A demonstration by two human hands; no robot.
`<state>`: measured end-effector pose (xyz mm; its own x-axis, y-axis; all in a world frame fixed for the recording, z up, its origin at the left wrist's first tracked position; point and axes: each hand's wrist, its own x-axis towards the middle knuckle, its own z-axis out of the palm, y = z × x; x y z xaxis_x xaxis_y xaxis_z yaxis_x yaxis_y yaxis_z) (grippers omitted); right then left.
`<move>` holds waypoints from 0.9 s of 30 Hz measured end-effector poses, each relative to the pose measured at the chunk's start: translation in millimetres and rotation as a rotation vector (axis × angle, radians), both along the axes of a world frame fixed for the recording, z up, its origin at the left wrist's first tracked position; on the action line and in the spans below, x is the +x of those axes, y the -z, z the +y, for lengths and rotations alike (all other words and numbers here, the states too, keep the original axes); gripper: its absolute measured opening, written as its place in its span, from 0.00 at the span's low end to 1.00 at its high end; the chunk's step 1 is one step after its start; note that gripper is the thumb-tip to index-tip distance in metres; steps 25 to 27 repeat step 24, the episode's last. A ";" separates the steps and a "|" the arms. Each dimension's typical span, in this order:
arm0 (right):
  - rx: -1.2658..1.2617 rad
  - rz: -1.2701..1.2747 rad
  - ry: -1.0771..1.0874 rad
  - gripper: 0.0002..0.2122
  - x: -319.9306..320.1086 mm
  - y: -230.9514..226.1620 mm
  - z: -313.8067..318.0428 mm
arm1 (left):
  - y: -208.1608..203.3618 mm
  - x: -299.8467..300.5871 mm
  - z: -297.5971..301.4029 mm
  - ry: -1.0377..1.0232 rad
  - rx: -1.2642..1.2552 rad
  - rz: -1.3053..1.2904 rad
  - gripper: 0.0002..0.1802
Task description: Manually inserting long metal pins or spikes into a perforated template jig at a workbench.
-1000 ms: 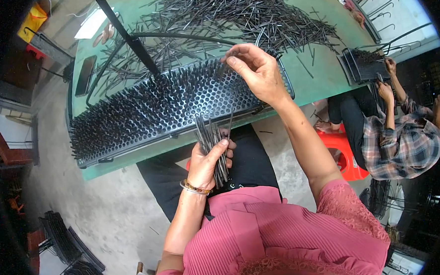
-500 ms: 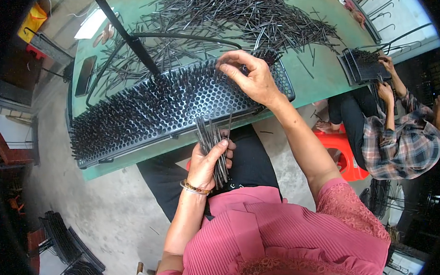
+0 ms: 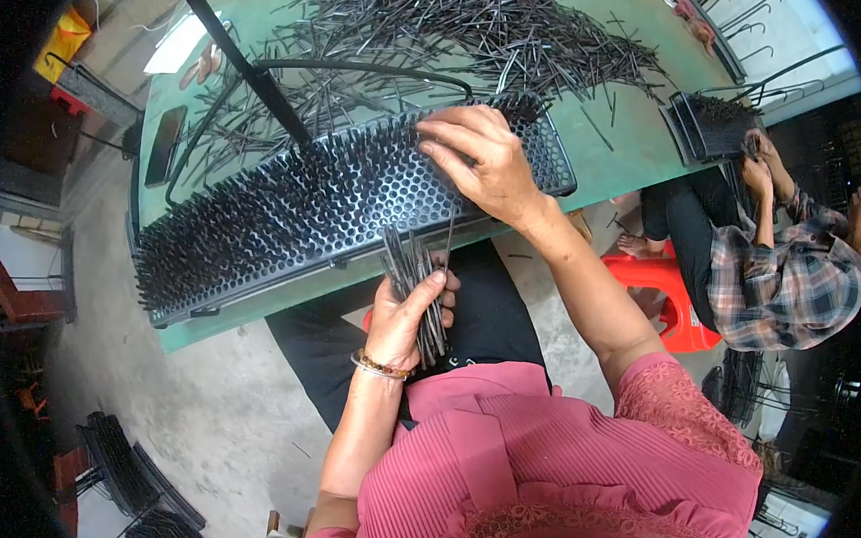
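Observation:
My left hand (image 3: 410, 317) is closed round a bundle of thin dark rods (image 3: 413, 273) in front of my lap, with one rod poking up apart from the others. Above the perforated black tray (image 3: 395, 201) on the table, my right hand (image 3: 485, 160) has its fingers curled in and thumb near the fingertips. Whatever the fingertips hold, if anything, I cannot make out. Many short dark rods (image 3: 248, 216) stand upright in the tray's holes, densest on the left. Bare holes show along the near side and at the right end.
A large heap of loose rods (image 3: 482, 28) covers the far part of the green table (image 3: 601, 171). A black metal frame (image 3: 265, 85) rises over the tray. A phone (image 3: 166, 145) lies at left. On the right, a co-worker (image 3: 781, 268) handles a smaller tray (image 3: 715, 128) beside a red stool (image 3: 677, 301).
My right hand has shifted slightly downward over the tray, its fingers more drawn together. My left hand keeps the bundle in place. The co-worker's hands have come closer together.

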<state>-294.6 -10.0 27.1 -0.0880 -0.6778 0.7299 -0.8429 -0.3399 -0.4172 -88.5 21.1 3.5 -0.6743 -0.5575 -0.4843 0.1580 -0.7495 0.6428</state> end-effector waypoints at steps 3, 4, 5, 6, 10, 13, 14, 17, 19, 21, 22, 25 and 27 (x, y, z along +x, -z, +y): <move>-0.061 -0.057 -0.002 0.08 0.8 -6.8 6.5 | -2.0 -1.2 -1.1 -0.027 -0.022 0.035 0.15; 0.164 -0.278 -0.035 0.09 6.5 -15.0 14.2 | -3.8 0.3 -2.0 -0.050 -0.032 0.040 0.15; 0.392 -0.497 -0.068 0.09 15.2 -25.1 24.0 | -5.3 1.7 -2.7 -0.071 -0.043 0.045 0.15; 0.572 -0.746 -0.161 0.11 19.0 -31.3 30.7 | -5.9 -0.1 -3.4 -0.082 -0.070 0.052 0.14; 0.623 -0.984 -0.308 0.10 22.8 -26.4 46.9 | -17.9 -11.3 -4.1 -0.082 -0.113 0.033 0.13; 0.406 -0.882 -0.167 0.09 5.9 -36.1 40.9 | -12.5 -20.6 -8.2 0.017 -0.074 0.033 0.16; 0.312 -0.862 -0.125 0.10 1.4 -37.6 36.5 | -15.1 -24.6 -7.4 0.028 -0.065 0.047 0.16; 0.123 -0.600 -0.009 0.09 -14.7 -31.1 19.6 | -13.9 -32.9 -11.5 0.046 -0.011 0.073 0.17; 0.025 -0.432 0.035 0.08 -15.4 -27.9 9.1 | -4.5 -33.4 -15.7 0.041 0.067 0.035 0.17; -0.018 -0.297 0.049 0.07 -16.6 -22.0 1.9 | 0.4 -32.8 -13.7 0.042 0.046 0.027 0.17; -0.023 -0.278 0.047 0.08 -17.8 -19.1 -0.9 | -0.3 -31.9 -13.8 0.060 0.070 0.018 0.17; -0.010 -0.271 0.055 0.08 -17.8 -13.5 -3.5 | 1.0 -30.7 -14.2 0.063 0.083 0.002 0.18; -0.010 -0.271 0.055 0.08 -17.8 -13.5 -3.5 | 1.0 -30.7 -14.2 0.063 0.083 0.002 0.18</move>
